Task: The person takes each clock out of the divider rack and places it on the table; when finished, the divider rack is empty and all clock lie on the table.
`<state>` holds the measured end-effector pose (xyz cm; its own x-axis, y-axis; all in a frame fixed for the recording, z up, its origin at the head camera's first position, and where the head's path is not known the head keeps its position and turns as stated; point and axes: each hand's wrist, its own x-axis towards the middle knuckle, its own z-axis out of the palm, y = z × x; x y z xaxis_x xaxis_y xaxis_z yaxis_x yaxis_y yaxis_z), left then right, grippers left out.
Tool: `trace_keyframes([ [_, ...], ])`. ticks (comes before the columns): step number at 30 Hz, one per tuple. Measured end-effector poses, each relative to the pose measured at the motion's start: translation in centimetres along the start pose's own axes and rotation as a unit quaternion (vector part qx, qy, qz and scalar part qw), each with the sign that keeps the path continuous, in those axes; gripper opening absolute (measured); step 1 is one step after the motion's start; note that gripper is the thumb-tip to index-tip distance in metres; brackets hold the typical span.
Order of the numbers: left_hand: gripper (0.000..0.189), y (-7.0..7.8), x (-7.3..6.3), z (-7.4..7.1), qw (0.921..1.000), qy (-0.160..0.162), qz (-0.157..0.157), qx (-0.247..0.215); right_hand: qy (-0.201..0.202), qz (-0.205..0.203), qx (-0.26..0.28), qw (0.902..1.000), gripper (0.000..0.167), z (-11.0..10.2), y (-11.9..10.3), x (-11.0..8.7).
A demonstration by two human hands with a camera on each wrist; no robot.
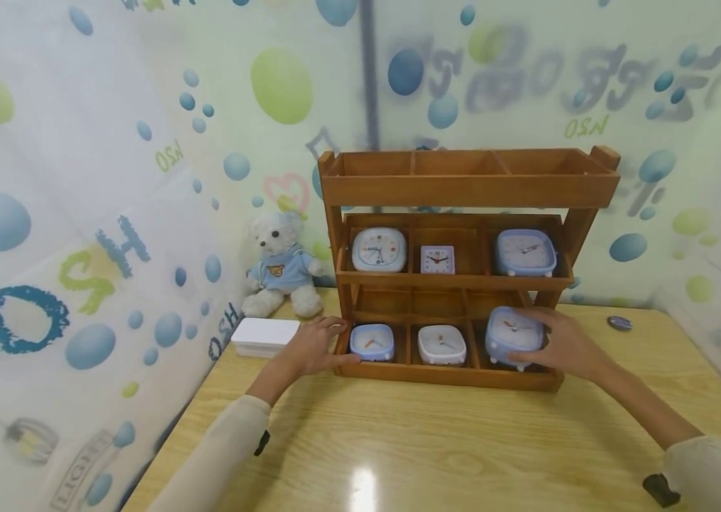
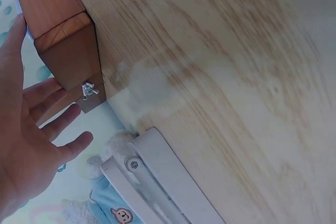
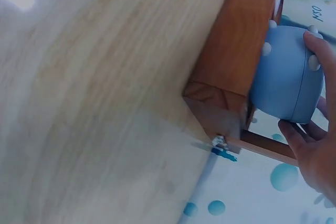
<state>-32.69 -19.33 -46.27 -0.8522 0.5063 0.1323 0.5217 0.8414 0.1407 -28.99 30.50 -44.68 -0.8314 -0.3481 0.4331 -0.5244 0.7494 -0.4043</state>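
Note:
A wooden three-tier shelf [image 1: 469, 192] stands on the table. My right hand [image 1: 567, 343] grips a blue alarm clock [image 1: 514, 336] at the bottom tier's right compartment; the clock's rounded side and white feet show in the right wrist view, where my thumb and fingers hold it. At the shelf's lower left corner is my left hand [image 1: 317, 346], its thumb on the front edge and its spread fingers by the side panel, as the left wrist view shows. A small blue clock [image 1: 372, 343] and a white clock [image 1: 441, 345] occupy the other bottom compartments.
On the middle tier are a white clock [image 1: 379, 249], a small square clock [image 1: 437, 260] and a blue clock [image 1: 526, 252]. Left of the shelf sit a teddy bear [image 1: 284, 267] and a white box [image 1: 264, 336]. A dark oval object [image 1: 619, 323] lies at the right.

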Motion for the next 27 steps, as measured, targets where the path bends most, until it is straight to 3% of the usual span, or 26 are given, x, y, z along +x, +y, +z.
trace_keyframes([
  [9, 0.088, 0.3, -0.2, -0.2, 1.0, -0.003, 0.006, -0.003, 0.035, -0.022, -0.02, 0.999, 0.082, -2.5, -0.3, -0.5],
  [19, 0.088, 0.2, -0.1, -0.1, 0.9998, -0.01, 0.018, 0.001, 0.033, 0.015, -0.053, 0.9979, 0.081, -5.9, 0.6, -2.7],
  [24, 0.087, -0.1, 0.0, 0.0, 0.9996, 0.003, 0.026, 0.009, 0.047, 0.012, -0.085, 0.9952, 0.083, -7.9, 1.9, -3.4],
  [27, 0.086, -0.2, 0.1, 0.0, 0.9996, 0.008, 0.025, 0.011, 0.044, 0.035, -0.084, 0.9949, 0.082, -9.0, 2.9, -3.8],
])
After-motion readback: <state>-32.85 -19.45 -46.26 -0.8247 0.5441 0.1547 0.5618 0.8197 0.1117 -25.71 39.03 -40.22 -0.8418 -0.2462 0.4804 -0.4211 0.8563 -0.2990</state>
